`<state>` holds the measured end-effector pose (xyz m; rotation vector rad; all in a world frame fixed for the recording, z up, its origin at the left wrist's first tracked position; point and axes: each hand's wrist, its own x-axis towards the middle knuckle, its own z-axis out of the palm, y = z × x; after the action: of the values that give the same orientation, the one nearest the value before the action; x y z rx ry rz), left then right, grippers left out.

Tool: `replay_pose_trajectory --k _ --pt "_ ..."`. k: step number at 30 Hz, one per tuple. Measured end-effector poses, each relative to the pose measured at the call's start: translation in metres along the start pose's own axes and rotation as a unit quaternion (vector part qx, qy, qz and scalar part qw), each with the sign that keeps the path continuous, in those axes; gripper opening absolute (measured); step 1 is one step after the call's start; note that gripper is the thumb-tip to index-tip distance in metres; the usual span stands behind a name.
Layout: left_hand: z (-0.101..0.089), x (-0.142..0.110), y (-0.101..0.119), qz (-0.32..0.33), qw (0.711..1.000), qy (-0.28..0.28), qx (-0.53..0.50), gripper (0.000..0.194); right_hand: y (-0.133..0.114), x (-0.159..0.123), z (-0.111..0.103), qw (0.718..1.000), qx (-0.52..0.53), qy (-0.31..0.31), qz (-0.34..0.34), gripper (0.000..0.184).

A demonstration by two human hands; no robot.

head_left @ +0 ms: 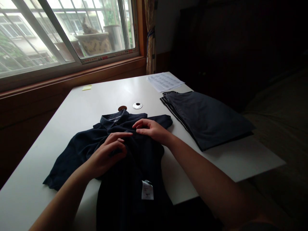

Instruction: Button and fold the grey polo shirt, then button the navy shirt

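Note:
A dark navy collared shirt (84, 141) lies spread on the white table, its collar (113, 118) toward the far side. The near part of the shirt hangs down over the table's front edge, where a white care label (147, 190) shows. My left hand (112, 149) rests over the shirt's left front, index finger stretched out and thumb apart from it. On the upper right of the front, my right hand (152, 130) has thumb and fingertips brought close together on the fabric. Just how much cloth lies between them is hard to see.
To the right, folded dark garments (211, 118), one with striped edges, lie on the white table (55, 122). Printed papers (165, 81) sit at the far corner. Beyond the collar are a round cable hole (137, 106) and a brown disc (122, 108). A yellow note (87, 87) lies near the window.

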<state>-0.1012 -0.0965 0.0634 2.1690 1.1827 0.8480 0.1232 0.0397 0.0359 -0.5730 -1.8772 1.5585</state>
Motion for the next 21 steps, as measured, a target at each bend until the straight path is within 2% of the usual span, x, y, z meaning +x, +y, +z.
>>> replay_pose_trajectory --k 8,21 --pt "-0.002 0.000 0.000 -0.024 0.996 0.014 0.087 0.006 -0.011 -0.005 0.000 0.997 0.078 -0.013 0.024 0.019" --pt "0.001 0.002 -0.004 -0.034 0.993 0.000 0.115 0.006 -0.016 -0.009 -0.002 0.998 0.045 -0.035 0.009 0.015"
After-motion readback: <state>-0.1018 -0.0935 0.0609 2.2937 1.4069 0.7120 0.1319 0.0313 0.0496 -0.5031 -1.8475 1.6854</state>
